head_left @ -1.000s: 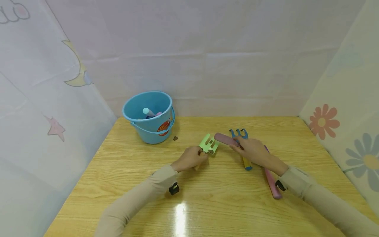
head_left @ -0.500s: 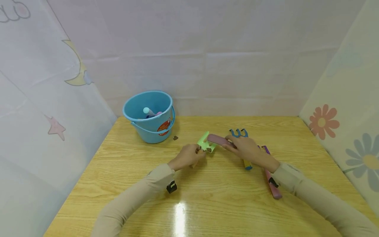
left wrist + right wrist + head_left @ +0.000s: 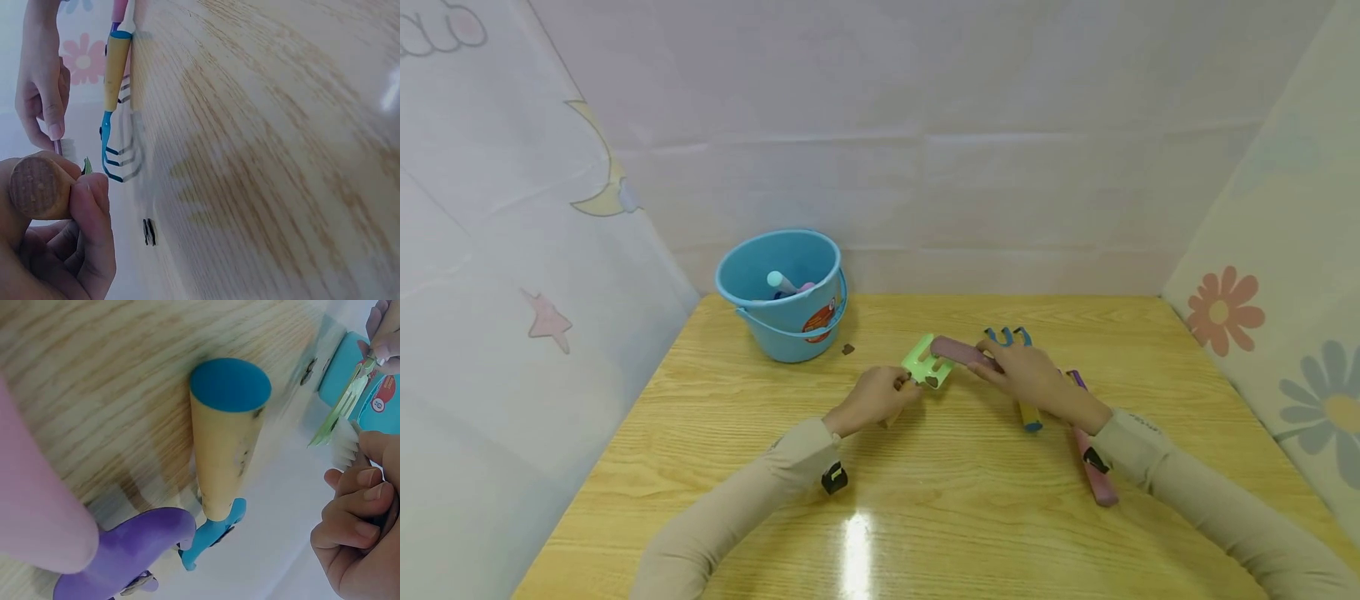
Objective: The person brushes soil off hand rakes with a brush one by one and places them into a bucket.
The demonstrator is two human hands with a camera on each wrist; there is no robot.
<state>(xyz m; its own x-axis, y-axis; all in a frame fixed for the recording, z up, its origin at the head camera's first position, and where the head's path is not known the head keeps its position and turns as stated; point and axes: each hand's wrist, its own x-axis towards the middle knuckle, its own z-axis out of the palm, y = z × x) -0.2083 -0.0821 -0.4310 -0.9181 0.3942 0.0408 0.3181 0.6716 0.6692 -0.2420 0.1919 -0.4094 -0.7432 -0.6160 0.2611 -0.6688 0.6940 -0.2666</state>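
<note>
Slotted green tool and brush in hand above the counter

Left grip point(image 3: 874, 398): fingers curled round the wooden handle point(image 3: 40, 187) of the slotted green tool point(image 3: 917, 364), which is held up near the middle of the counter point(image 3: 970, 517), blade pointing away from the person. Tool judged light, its blade thin and stiff; the round handle is the sound place to take hold, with little risk of slipping. A dark patch point(image 3: 932, 382) shows on the blade; dirt or worn finish, cannot be told.

Brush point(image 3: 958, 351): pinkish back overlaps the blade in the head view; pale bristles point(image 3: 344, 442) face it, contact uncertain. Judged light, firm in the body, springy in the bristles; best held by the body. Right grip point(image 3: 1037, 375): fingers curled round that body.

Surroundings: blue bucket point(image 3: 786, 335), upright, items partly visible inside; small dark scrap point(image 3: 847, 349) just beside it; blue-tined rake point(image 3: 1030, 415) with yellow handle, partly hidden behind the right grip; pink-handled tool point(image 3: 1093, 471), partly hidden by the right arm. In judgement, these last two could be knocked should the right arm dip; the bucket stands apart and obstructs nothing
</note>
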